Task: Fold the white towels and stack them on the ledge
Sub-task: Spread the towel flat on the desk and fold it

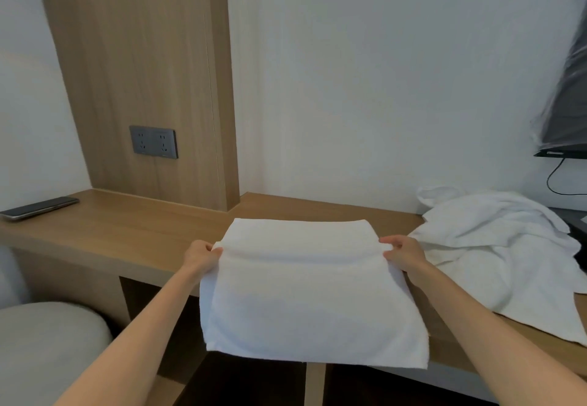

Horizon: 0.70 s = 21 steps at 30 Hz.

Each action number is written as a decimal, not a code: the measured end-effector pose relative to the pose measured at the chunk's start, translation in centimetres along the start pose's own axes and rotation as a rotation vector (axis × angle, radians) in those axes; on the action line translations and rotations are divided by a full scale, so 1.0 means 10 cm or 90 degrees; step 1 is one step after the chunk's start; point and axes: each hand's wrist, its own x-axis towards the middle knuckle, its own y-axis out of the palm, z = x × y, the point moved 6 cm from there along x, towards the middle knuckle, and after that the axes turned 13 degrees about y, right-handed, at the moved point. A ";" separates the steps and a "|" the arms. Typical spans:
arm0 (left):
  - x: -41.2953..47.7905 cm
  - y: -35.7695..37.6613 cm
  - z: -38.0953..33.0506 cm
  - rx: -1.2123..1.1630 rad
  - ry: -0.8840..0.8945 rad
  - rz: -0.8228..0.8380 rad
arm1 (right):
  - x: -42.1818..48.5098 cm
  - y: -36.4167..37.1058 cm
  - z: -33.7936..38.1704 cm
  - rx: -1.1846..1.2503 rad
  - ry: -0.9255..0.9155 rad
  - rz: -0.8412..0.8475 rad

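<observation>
A white towel [305, 297] lies partly folded on the wooden ledge [133, 231], its near end hanging over the front edge. My left hand [200, 256] pinches the towel's left side at the fold. My right hand [405, 254] pinches the right side at the same height. A raised crease runs between the two hands. A second white towel [495, 256] lies crumpled on the ledge to the right, apart from my right hand.
A dark phone [39, 208] lies on the ledge at far left. A wood wall panel [143, 72] with grey sockets [154, 142] stands behind. A screen [568, 110] with a cable hangs at right. A grey cushioned seat [47, 348] sits below left.
</observation>
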 end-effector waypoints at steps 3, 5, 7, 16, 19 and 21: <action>-0.03 0.02 -0.03 -0.021 -0.016 0.034 | 0.02 0.05 -0.04 -0.002 0.016 0.071; -0.03 0.03 -0.04 -0.076 -0.033 0.073 | 0.02 0.07 -0.05 -0.006 0.026 0.101; -0.02 0.05 -0.05 -0.130 -0.027 0.102 | 0.03 0.07 -0.07 -0.009 0.028 0.095; -0.09 0.05 -0.29 -0.021 0.142 0.055 | -0.04 0.02 0.14 -0.037 -0.106 -0.081; -0.08 -0.08 -0.39 -0.080 0.176 -0.019 | -0.08 -0.08 0.36 0.109 -0.146 -0.101; -0.06 -0.23 -0.48 -0.093 0.198 -0.083 | -0.10 -0.18 0.50 0.197 -0.158 -0.105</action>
